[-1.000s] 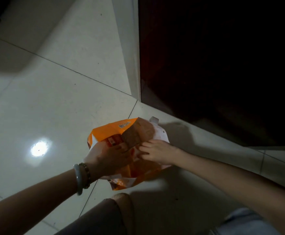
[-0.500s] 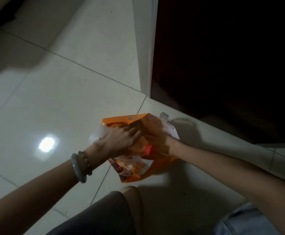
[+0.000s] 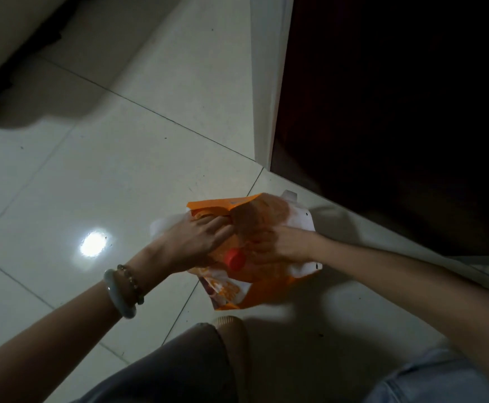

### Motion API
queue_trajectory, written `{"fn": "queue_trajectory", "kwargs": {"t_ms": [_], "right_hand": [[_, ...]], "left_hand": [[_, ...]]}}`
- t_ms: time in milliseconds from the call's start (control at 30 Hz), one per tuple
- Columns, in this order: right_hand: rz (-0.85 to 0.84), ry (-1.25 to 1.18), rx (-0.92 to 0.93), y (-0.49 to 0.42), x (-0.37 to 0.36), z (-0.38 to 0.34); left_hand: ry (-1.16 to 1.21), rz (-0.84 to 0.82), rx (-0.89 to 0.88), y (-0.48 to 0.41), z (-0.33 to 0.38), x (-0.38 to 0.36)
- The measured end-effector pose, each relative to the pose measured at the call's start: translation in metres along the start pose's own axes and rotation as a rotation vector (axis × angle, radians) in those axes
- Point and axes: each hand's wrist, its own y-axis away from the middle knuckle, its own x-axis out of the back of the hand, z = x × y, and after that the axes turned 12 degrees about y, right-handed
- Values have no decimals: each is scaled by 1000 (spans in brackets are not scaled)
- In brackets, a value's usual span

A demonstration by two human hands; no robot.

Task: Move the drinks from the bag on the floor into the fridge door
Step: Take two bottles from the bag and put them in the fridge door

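An orange and white plastic bag (image 3: 266, 289) sits on the tiled floor in front of me. In its open mouth shows the red cap of a drink bottle (image 3: 235, 259); the bottle's body is hidden by the bag. My left hand (image 3: 199, 239), with a bracelet at the wrist, lies on the bag's left side, fingers reaching into the opening. My right hand (image 3: 281, 245) grips the bag's right edge and pulls it aside. The dark fridge (image 3: 397, 112) stands right behind the bag.
Pale glossy floor tiles (image 3: 106, 170) spread to the left, with a bright lamp reflection (image 3: 93, 243). A white wall edge (image 3: 266, 82) runs beside the fridge. My knees fill the bottom of the view. Dark furniture (image 3: 1, 62) sits at the top left.
Both hands have spread the bag's mouth wider. The red bottle cap, hidden a second ago, now shows in the opening. My view has shifted slightly.
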Motion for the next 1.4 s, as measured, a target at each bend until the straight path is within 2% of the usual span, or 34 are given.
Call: {"fn": "queue_trajectory", "kwargs": {"t_ms": [67, 167, 267, 367, 500, 800, 1033, 1133, 1233, 1400], "right_hand": [[109, 89, -38, 8, 24, 3], [219, -102, -63, 27, 53, -3], [329, -310, -234, 50, 69, -12], [364, -471, -405, 74, 96, -26], [362, -690, -617, 105, 159, -35], [403, -787, -742, 207, 384, -62], [450, -918, -961, 298, 556, -98], [518, -979, -1052, 339, 618, -118], [606, -931, -1149, 376, 670, -138], [737, -898, -1325, 427, 718, -169]], "left_hand": [[-15, 4, 18, 8, -2, 2], [-3, 17, 46, 22, -7, -1], [101, 69, 78, 36, -14, 4], [314, 151, 130, 45, -6, 20], [465, 236, 164, 56, 23, 63], [545, 195, 137, 87, 120, 266], [549, 196, 145, 114, 203, 440], [569, 184, 144, 121, 243, 504], [590, 178, 141, 124, 281, 558], [556, 117, 112, 117, 334, 629]]}}
